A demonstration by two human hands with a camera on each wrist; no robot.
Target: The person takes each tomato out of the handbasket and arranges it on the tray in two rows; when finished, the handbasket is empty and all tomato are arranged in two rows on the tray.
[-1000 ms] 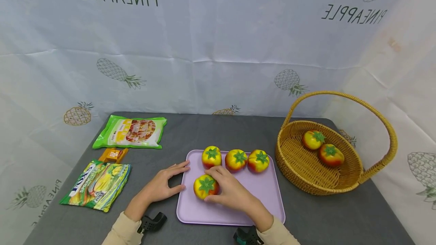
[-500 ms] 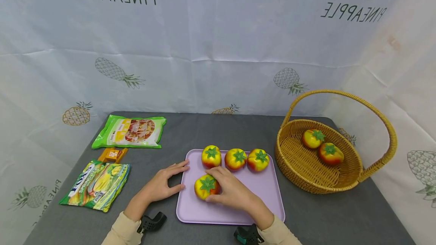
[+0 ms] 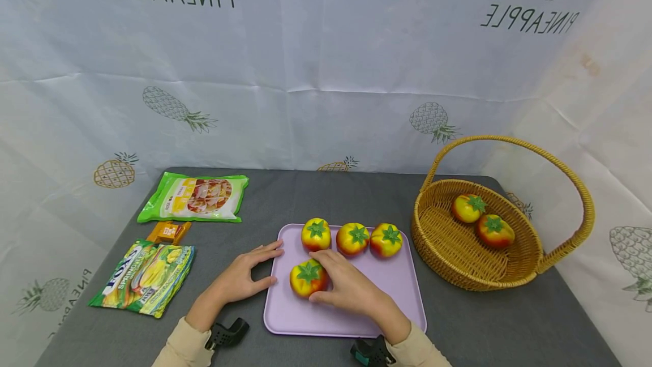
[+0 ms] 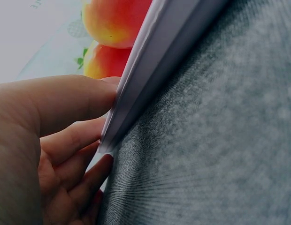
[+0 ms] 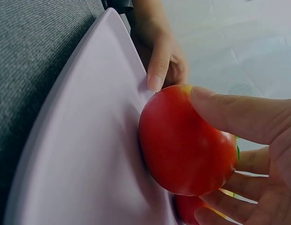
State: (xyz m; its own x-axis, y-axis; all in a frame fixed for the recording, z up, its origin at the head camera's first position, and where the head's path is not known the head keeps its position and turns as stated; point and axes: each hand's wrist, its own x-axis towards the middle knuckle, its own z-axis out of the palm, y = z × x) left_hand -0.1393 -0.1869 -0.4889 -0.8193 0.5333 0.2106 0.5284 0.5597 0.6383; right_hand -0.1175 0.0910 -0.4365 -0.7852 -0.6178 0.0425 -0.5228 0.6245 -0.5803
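My right hand (image 3: 346,283) curls its thumb and fingers round a yellow-and-red tomato (image 3: 308,278) with a green star-shaped top. This tomato sits low over the left part of a lilac tray (image 3: 367,316); its red side (image 5: 183,145) fills the middle of the right wrist view. At the tray's left edge, my left hand (image 3: 241,278) touches the rim (image 4: 136,70) with thumb and fingertips, its fingers spread. Along the tray's back edge stand three similar tomatoes: a left one (image 3: 316,235), a middle one (image 3: 352,240) and a right one (image 3: 386,240).
To the right stands a wicker basket (image 3: 428,248) with a tall handle and two tomatoes (image 3: 494,232) inside. On the left of the grey table (image 3: 336,197) lie a green-edged food bag (image 3: 196,198), a small orange packet (image 3: 169,232) and a green-yellow packet (image 3: 145,277).
The held tomato has tilted slightly, its green top shifting toward the back of the tray. My right hand has moved a tiny bit right; my left hand stays at the rim.
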